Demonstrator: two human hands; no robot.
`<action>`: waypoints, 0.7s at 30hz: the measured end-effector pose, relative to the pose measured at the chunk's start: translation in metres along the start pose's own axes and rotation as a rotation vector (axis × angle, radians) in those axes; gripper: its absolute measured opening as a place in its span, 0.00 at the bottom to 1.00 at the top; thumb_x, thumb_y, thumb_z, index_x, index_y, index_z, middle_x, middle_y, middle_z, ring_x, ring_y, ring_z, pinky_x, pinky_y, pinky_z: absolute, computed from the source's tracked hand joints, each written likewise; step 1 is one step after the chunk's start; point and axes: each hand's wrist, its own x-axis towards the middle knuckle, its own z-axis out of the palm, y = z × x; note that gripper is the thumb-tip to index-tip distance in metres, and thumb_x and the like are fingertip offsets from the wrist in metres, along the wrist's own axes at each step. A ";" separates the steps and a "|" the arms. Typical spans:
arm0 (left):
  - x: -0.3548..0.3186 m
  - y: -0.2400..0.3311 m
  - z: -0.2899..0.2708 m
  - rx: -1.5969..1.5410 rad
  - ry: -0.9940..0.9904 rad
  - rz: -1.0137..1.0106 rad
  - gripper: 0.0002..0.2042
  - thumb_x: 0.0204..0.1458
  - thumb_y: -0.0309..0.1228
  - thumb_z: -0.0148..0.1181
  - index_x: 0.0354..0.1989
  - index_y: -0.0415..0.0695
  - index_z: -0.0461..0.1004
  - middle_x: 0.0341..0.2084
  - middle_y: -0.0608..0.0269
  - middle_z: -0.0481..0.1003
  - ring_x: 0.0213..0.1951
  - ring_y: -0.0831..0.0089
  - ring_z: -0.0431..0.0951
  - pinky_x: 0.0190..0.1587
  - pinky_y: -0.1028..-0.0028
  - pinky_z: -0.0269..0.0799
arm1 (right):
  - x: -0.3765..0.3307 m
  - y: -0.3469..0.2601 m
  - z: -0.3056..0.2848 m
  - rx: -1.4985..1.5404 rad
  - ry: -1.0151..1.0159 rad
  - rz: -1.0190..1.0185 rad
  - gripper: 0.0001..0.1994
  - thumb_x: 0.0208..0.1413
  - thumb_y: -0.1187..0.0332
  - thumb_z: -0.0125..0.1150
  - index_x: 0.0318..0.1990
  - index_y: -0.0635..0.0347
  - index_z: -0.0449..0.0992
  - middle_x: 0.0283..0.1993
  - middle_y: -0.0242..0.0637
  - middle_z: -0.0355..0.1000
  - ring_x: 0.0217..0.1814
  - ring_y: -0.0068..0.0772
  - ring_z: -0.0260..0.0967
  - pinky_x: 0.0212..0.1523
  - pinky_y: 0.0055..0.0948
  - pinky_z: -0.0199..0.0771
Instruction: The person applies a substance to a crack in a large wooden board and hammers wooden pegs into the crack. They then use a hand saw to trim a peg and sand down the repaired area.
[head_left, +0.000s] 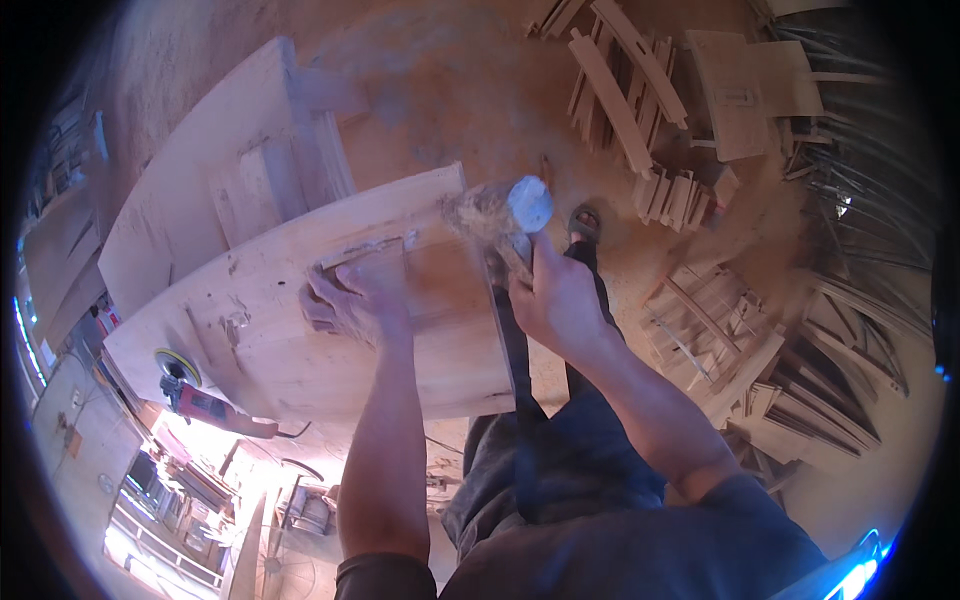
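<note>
A large pale wooden panel [290, 370] with a curved edge lies before me. My left hand [355, 302] is on it, fingers bent around the edge of a small flat wooden piece [388, 262]. The palm side and whatever lies beneath it are hidden. In my right hand [562, 300] is the handle of a mallet, gripped just below the head. The mallet's head [528, 205] is thick and worn, with a bluish-white end, and is raised beside the panel's right edge.
A red-bodied angle grinder [205, 408] with a round disc rests at the panel's near left edge. Behind stands another curved wooden panel [200, 190]. Wooden slats [625, 90] lie stacked on the floor at the far right, with further wooden pieces [810, 420] piled nearer.
</note>
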 end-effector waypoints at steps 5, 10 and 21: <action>0.002 -0.007 0.004 -0.008 0.038 -0.006 0.30 0.65 0.51 0.42 0.69 0.43 0.61 0.67 0.46 0.53 0.66 0.49 0.51 0.68 0.50 0.47 | 0.000 -0.009 -0.003 0.390 0.294 0.109 0.18 0.53 0.74 0.62 0.51 0.65 0.67 0.29 0.49 0.76 0.26 0.48 0.77 0.29 0.44 0.76; 0.001 -0.013 0.006 -0.099 0.024 0.012 0.33 0.65 0.54 0.44 0.70 0.41 0.58 0.67 0.45 0.52 0.67 0.49 0.50 0.68 0.50 0.48 | -0.009 -0.018 -0.012 0.961 0.270 0.473 0.13 0.51 0.79 0.64 0.39 0.59 0.65 0.22 0.32 0.66 0.14 0.22 0.62 0.15 0.25 0.62; -0.008 0.074 0.012 -0.058 -0.286 0.406 0.53 0.49 0.63 0.64 0.76 0.44 0.46 0.76 0.40 0.34 0.75 0.44 0.28 0.71 0.40 0.23 | -0.020 0.010 0.038 1.177 0.090 0.609 0.13 0.50 0.77 0.61 0.41 0.63 0.65 0.21 0.31 0.65 0.14 0.23 0.65 0.15 0.26 0.64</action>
